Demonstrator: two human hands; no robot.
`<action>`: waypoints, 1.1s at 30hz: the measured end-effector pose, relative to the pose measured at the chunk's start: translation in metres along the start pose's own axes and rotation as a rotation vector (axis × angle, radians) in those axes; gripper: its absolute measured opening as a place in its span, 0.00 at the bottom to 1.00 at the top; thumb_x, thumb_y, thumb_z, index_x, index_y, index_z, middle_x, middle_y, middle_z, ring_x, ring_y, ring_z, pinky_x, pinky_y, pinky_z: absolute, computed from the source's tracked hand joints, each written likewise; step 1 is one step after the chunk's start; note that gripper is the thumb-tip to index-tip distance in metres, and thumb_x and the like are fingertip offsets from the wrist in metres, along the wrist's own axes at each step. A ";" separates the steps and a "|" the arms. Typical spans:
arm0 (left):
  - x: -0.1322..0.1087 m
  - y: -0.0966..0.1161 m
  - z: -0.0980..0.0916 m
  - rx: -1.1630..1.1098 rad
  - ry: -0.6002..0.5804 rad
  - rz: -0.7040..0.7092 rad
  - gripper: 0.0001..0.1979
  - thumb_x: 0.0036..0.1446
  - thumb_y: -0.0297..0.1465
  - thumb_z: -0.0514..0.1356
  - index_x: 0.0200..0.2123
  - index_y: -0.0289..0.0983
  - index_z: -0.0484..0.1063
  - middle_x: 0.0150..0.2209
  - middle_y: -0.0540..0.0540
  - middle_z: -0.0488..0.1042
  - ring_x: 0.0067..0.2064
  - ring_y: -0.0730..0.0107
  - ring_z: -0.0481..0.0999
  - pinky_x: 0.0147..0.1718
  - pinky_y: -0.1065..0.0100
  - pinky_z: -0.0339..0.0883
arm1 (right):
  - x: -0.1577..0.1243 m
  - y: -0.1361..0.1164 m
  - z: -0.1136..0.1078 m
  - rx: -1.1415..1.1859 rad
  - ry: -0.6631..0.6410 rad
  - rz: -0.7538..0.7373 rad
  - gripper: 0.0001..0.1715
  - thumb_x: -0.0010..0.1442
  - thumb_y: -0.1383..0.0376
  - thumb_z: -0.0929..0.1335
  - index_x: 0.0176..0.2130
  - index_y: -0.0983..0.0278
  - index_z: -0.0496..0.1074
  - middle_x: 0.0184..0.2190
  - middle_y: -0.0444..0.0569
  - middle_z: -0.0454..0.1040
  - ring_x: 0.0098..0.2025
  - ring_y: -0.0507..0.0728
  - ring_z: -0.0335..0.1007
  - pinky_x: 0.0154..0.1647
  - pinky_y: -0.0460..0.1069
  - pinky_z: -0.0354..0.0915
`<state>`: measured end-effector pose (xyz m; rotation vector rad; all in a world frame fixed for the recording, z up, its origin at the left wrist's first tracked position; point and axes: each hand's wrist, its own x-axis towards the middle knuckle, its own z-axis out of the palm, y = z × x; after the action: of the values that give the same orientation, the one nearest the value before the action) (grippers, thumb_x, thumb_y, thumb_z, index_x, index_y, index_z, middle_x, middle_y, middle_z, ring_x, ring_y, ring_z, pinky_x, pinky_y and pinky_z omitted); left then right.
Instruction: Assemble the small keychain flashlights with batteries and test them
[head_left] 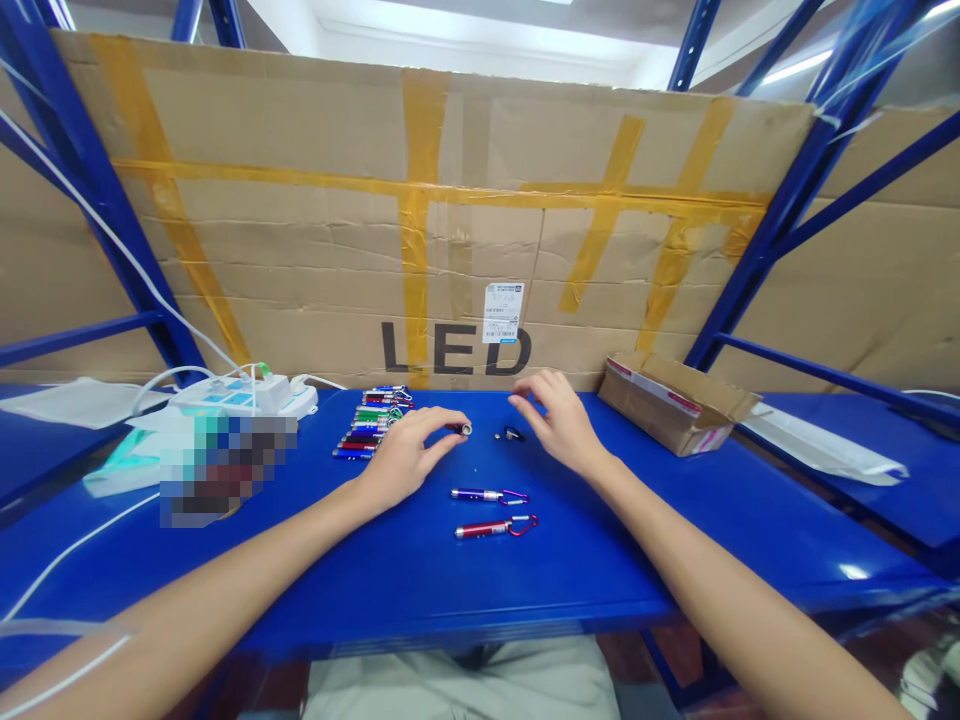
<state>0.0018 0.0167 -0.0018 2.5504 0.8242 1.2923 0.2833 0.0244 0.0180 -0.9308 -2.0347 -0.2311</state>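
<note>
My left hand (409, 455) is closed around a small flashlight tube (466, 430), its round silvery end poking out past the thumb and fingers. The rest of the tube is hidden by the hand. My right hand (559, 418) hovers just above the table with fingers curved, thumb apart and nothing visible in them. Below its fingertips lie a black clip piece (514, 433) and a tiny silvery part (496, 436). Closer to me, a purple-blue keychain flashlight (476, 495) and a red keychain flashlight (482, 530) lie side by side, carabiners pointing right.
A row of several keychain flashlights (360, 440) lies left of my left hand. Further left are a white power strip (281, 397) and a plastic bag (124, 465). An open cardboard box (660, 410) stands at right. A taped cardboard wall (322, 260) closes off the blue table's (360, 580) back.
</note>
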 end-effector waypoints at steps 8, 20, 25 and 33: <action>-0.001 0.002 -0.001 -0.030 -0.002 -0.012 0.13 0.76 0.37 0.59 0.55 0.43 0.81 0.56 0.44 0.84 0.58 0.57 0.83 0.61 0.54 0.74 | -0.011 0.018 0.022 -0.178 -0.492 -0.006 0.12 0.74 0.66 0.70 0.54 0.59 0.82 0.47 0.54 0.79 0.47 0.63 0.65 0.46 0.56 0.59; -0.004 0.006 0.000 -0.016 0.007 0.014 0.11 0.76 0.36 0.60 0.55 0.43 0.79 0.55 0.44 0.84 0.56 0.58 0.83 0.60 0.56 0.74 | -0.011 0.016 0.026 -0.234 -0.516 0.084 0.05 0.72 0.68 0.72 0.46 0.60 0.79 0.46 0.53 0.78 0.48 0.63 0.62 0.45 0.55 0.53; -0.005 0.006 -0.001 -0.011 0.017 0.069 0.11 0.77 0.34 0.58 0.56 0.42 0.78 0.58 0.44 0.83 0.59 0.59 0.82 0.62 0.56 0.72 | -0.010 0.015 0.027 -0.223 -0.544 0.122 0.04 0.73 0.68 0.71 0.42 0.61 0.78 0.45 0.52 0.78 0.49 0.64 0.62 0.47 0.55 0.53; -0.002 0.007 -0.001 -0.036 -0.049 -0.074 0.09 0.73 0.37 0.63 0.51 0.43 0.79 0.47 0.46 0.85 0.48 0.59 0.84 0.51 0.60 0.76 | -0.006 0.004 0.019 0.045 -0.360 0.173 0.05 0.73 0.68 0.68 0.41 0.61 0.70 0.39 0.48 0.77 0.45 0.61 0.66 0.48 0.55 0.61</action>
<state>0.0026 0.0099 -0.0004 2.4884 0.8685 1.2066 0.2758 0.0331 0.0012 -1.1795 -2.2554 0.0824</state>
